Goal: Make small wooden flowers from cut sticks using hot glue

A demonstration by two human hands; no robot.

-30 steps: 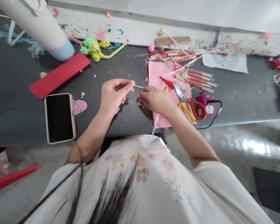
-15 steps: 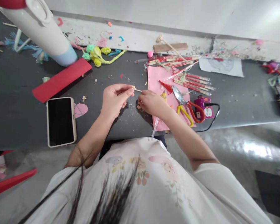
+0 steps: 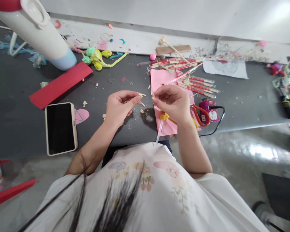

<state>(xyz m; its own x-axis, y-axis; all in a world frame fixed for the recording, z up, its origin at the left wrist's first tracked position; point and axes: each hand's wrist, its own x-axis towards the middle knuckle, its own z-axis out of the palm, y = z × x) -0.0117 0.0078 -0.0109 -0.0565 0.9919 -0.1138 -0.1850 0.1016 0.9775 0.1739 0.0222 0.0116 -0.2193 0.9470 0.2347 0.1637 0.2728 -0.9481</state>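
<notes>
Over the dark tabletop, my left hand is closed in a pinch on small pale wooden stick pieces. A short way to its right, my right hand is pinched too; a tiny pale bit shows at its fingertips, too small to name. Beneath that hand lies a yellow glue gun, partly covered, with a clear glue stick coming out of its back. Cut stick pieces lie scattered between the hands. Pink paper is under the right hand, beside partly hidden shears with red and yellow handles.
A phone and a red folded card lie at left, near a tall bottle. Wrapped chopsticks lie at right, beside a purple power adapter with a black cable. Yellow yarn sits at the back.
My right hand has drawn away from the left and turned upward, leaving a gap between them. A short stick now juts from my left fingertips. The view has shifted slightly.
</notes>
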